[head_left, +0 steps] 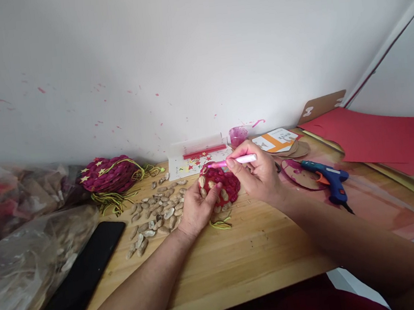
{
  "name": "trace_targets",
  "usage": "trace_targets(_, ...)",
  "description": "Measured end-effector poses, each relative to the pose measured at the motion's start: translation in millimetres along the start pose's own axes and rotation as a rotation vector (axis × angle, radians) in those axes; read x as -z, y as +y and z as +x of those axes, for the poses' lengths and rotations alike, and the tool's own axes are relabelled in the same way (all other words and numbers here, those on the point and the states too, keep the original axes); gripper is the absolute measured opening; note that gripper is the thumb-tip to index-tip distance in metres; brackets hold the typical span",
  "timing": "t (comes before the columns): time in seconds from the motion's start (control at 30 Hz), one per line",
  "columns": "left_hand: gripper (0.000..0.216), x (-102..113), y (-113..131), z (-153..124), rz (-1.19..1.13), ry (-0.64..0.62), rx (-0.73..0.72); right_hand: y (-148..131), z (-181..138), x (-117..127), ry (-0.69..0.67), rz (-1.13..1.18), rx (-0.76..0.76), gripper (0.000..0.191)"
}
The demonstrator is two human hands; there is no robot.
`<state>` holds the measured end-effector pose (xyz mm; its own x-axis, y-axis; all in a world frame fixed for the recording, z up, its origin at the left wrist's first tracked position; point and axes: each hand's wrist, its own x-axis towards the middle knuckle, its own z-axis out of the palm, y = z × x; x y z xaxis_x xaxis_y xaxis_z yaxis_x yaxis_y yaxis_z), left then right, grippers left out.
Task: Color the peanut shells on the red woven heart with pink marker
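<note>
Centrally in the head view, both hands meet over the wooden table [237, 265], and the work appears to be at a colouring step. The left hand [199, 207] grasps a round shell-covered piece [229, 178] by its near left side, thumb across the face, tilting it off the tabletop. The right hand [255, 172] pinches a white-handled brush [244, 159], its pink bristle end at the piece's upper left edge. Much of the face is deep red, whereas several shells along the left and lower parts are pale; the step may thus be judged partly done. The next move would seem to call for a light brush stroke on these pale shells, with the left thumb shifted off whatever it covers. Whether the bristles actually touch the surface is hard to tell at this scale.

Edges and open room: loose peanut shells [161, 209] crowd the left wrist, and the black phone [82, 276] lies farther left. Behind the piece, the white paper [175, 169] with small stars and the paint cup [238, 135] stand near the wall [189, 53]. Rightward, the glue gun [330, 179] lies beyond the right wrist. Bare wood between the forearms, down to the table's front edge, offers the freest space.
</note>
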<state>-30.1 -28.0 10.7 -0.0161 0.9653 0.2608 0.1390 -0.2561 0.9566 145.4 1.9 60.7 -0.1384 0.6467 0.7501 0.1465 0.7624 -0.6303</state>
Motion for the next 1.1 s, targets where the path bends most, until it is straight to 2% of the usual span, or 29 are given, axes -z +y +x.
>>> trace_targets(0.1, 0.027, -0.6, 2.3, -0.8, 0.002, 0.0, -0.002, -2.0, -0.6, 0.0, 0.01, -0.003, 0.007, 0.008)
trace_targets(0.27, 0.028, -0.5, 0.7, -1.1, 0.044, 0.007, -0.015, -3.6, -2.2, 0.0, -0.037, -0.066, 0.112, 0.005)
trace_targets(0.4, 0.027, -0.2, -2.3, 0.0, 0.053, 0.001, -0.016, -1.7, -2.0, -0.4, 0.004, -0.043, 0.077, 0.006)
trace_targets(0.53, 0.027, -0.2, -2.0, -0.2, 0.069, 0.01, -0.029, -2.5, -2.5, -0.3, -0.047, -0.074, 0.119, 0.004)
trace_targets(0.9, 0.024, -2.0, 0.9, -0.5, 0.011, -0.007, -0.02, 0.3, -1.3, 1.2, -0.029, -0.084, 0.127, 0.004)
trace_targets(1.1, 0.023, -0.9, 0.8, -1.4, 0.09, -0.013, -0.031, 3.4, -1.2, 2.0, -0.04, -0.066, 0.159, 0.005)
